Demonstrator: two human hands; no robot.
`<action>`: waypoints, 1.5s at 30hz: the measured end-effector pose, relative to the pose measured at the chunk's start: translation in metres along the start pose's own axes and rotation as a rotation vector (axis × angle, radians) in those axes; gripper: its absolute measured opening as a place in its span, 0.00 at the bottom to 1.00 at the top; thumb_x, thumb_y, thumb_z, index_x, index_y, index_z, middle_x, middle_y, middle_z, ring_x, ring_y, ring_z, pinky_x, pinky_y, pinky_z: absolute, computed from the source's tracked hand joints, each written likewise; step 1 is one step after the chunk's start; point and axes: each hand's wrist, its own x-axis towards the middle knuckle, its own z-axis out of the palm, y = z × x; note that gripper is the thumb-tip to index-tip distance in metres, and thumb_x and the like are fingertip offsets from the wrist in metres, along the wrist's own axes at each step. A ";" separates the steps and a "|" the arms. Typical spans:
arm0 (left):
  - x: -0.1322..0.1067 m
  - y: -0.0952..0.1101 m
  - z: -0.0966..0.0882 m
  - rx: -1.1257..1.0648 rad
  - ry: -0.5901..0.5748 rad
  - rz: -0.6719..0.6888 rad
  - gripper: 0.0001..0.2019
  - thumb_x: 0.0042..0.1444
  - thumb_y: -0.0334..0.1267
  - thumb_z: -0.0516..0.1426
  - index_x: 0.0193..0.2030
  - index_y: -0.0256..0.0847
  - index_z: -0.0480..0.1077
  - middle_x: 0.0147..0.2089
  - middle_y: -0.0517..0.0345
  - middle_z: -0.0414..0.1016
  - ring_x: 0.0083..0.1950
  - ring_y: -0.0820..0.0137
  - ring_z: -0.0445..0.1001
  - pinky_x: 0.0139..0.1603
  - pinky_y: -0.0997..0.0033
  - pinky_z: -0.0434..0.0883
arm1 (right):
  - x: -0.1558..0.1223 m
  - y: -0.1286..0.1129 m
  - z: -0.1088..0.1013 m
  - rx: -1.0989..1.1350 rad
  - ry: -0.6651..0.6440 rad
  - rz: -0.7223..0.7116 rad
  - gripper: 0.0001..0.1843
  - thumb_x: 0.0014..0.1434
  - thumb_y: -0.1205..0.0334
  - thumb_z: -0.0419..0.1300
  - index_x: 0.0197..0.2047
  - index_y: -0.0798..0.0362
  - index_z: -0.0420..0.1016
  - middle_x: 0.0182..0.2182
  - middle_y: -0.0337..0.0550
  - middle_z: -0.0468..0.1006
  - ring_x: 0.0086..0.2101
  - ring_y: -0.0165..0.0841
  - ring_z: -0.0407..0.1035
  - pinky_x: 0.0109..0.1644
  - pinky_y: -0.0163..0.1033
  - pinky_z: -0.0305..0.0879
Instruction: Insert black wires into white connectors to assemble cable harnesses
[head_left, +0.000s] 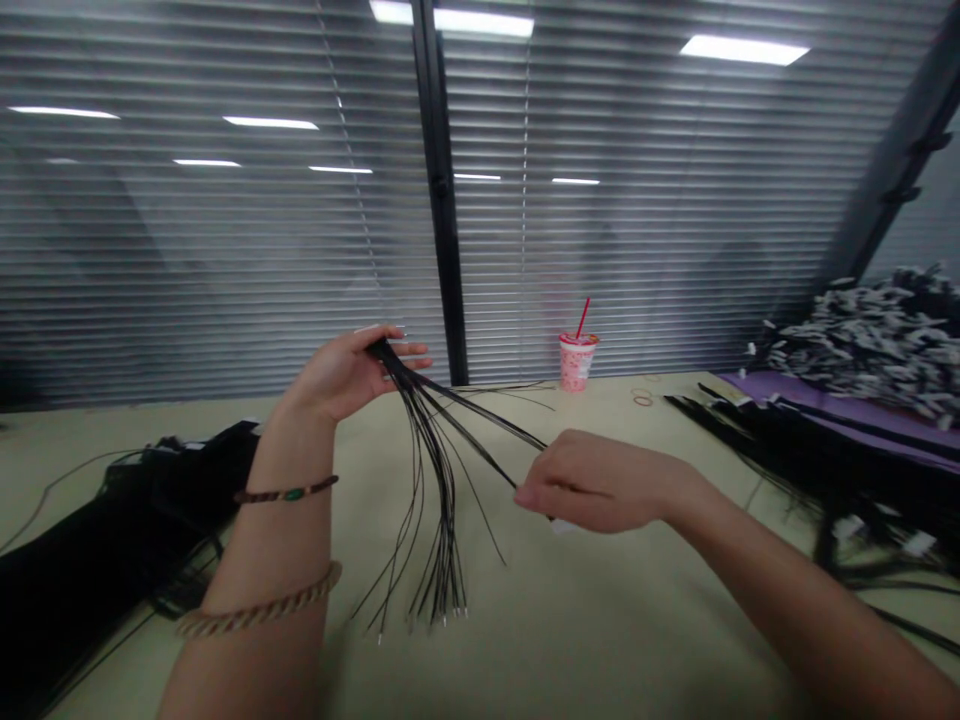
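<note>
My left hand (346, 372) is raised above the table and closed on the top of a bunch of thin black wires (439, 500). Most of the wires hang straight down, and their pale tips fan out just above the tabletop (570, 620). My right hand (600, 482) is lower and to the right, its fingers pinched on a few wires drawn sideways out of the bunch. Two bracelets sit on my left forearm.
A pink cup with a red straw (577, 360) stands at the table's far edge by the window blinds. A heap of black wires (105, 530) lies at left. More black wires (825, 460) and a pile of white-ended ones (870, 335) lie at right. Rubber bands (643, 399) lie near the cup.
</note>
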 end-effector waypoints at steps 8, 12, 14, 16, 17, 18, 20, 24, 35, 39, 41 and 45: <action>-0.007 0.000 0.020 0.132 -0.138 -0.026 0.12 0.58 0.38 0.44 0.42 0.34 0.63 0.36 0.44 0.76 0.39 0.57 0.73 0.45 0.49 0.63 | 0.010 0.025 0.035 -0.447 -0.118 0.390 0.18 0.57 0.66 0.45 0.48 0.62 0.67 0.26 0.53 0.75 0.27 0.38 0.69 0.27 0.37 0.56; -0.007 -0.008 0.035 0.155 -0.239 0.017 0.13 0.58 0.39 0.46 0.45 0.35 0.63 0.38 0.43 0.75 0.41 0.59 0.73 0.48 0.52 0.61 | 0.006 0.044 0.037 -0.295 -0.086 0.449 0.30 0.58 0.64 0.45 0.62 0.63 0.43 0.35 0.57 0.75 0.35 0.42 0.70 0.34 0.41 0.61; -0.008 -0.011 0.040 0.179 -0.308 0.045 0.14 0.59 0.41 0.46 0.47 0.36 0.62 0.42 0.43 0.73 0.43 0.60 0.72 0.49 0.55 0.61 | 0.006 0.051 0.038 -0.203 -0.019 0.450 0.34 0.57 0.61 0.47 0.63 0.64 0.39 0.43 0.60 0.72 0.42 0.43 0.67 0.41 0.43 0.62; -0.010 -0.011 0.042 0.218 -0.344 0.058 0.16 0.58 0.43 0.47 0.50 0.40 0.61 0.45 0.44 0.72 0.45 0.61 0.70 0.49 0.55 0.62 | 0.008 0.055 0.040 -0.124 0.087 0.417 0.36 0.56 0.59 0.49 0.63 0.62 0.38 0.52 0.60 0.63 0.50 0.43 0.60 0.48 0.45 0.59; -0.012 -0.011 0.042 0.238 -0.351 0.052 0.16 0.58 0.43 0.47 0.52 0.41 0.60 0.46 0.45 0.71 0.46 0.61 0.70 0.49 0.55 0.62 | 0.009 0.057 0.042 -0.101 0.146 0.406 0.37 0.56 0.58 0.50 0.63 0.61 0.38 0.56 0.59 0.57 0.54 0.43 0.55 0.52 0.46 0.56; -0.013 -0.011 0.041 0.262 -0.358 0.039 0.17 0.58 0.43 0.47 0.53 0.43 0.59 0.46 0.45 0.71 0.46 0.61 0.69 0.49 0.54 0.62 | 0.011 0.059 0.044 -0.092 0.207 0.415 0.38 0.55 0.57 0.51 0.63 0.60 0.38 0.59 0.58 0.51 0.57 0.44 0.48 0.54 0.48 0.53; -0.015 -0.010 0.039 0.322 -0.359 0.017 0.19 0.58 0.43 0.48 0.55 0.45 0.58 0.46 0.47 0.71 0.47 0.62 0.69 0.49 0.55 0.62 | 0.014 0.063 0.047 -0.102 0.336 0.481 0.40 0.55 0.56 0.52 0.64 0.59 0.35 0.61 0.58 0.43 0.60 0.46 0.38 0.55 0.54 0.50; -0.010 -0.008 0.033 0.342 -0.212 -0.029 0.17 0.56 0.44 0.50 0.51 0.43 0.63 0.40 0.50 0.74 0.42 0.63 0.72 0.45 0.57 0.66 | 0.019 0.066 0.046 -0.176 0.663 0.496 0.39 0.57 0.57 0.48 0.64 0.56 0.29 0.62 0.52 0.36 0.61 0.44 0.28 0.58 0.57 0.42; 0.003 -0.012 0.026 0.243 -0.047 -0.152 0.14 0.57 0.40 0.47 0.34 0.33 0.69 0.31 0.46 0.77 0.33 0.63 0.75 0.37 0.61 0.71 | 0.006 0.021 0.026 -0.140 0.820 -0.030 0.21 0.56 0.62 0.50 0.54 0.50 0.62 0.60 0.45 0.49 0.58 0.39 0.48 0.58 0.51 0.49; 0.003 -0.012 0.027 0.138 -0.086 -0.147 0.16 0.58 0.40 0.45 0.35 0.33 0.69 0.29 0.47 0.76 0.31 0.63 0.75 0.35 0.63 0.71 | 0.009 0.009 0.025 -0.229 0.670 -0.197 0.17 0.55 0.66 0.49 0.48 0.53 0.68 0.54 0.47 0.62 0.54 0.36 0.55 0.57 0.48 0.52; 0.004 -0.011 0.028 0.104 -0.090 -0.151 0.17 0.58 0.40 0.43 0.34 0.33 0.69 0.27 0.49 0.75 0.29 0.64 0.75 0.33 0.64 0.70 | 0.011 0.010 0.029 -0.349 0.575 -0.271 0.16 0.54 0.65 0.51 0.47 0.53 0.69 0.52 0.46 0.65 0.54 0.36 0.55 0.58 0.50 0.48; 0.005 -0.012 0.033 0.137 -0.093 -0.127 0.18 0.59 0.40 0.40 0.35 0.34 0.67 0.25 0.48 0.75 0.28 0.64 0.74 0.32 0.64 0.70 | 0.017 0.017 0.040 -0.420 0.547 -0.231 0.13 0.54 0.64 0.52 0.43 0.52 0.70 0.50 0.47 0.66 0.53 0.36 0.55 0.57 0.50 0.47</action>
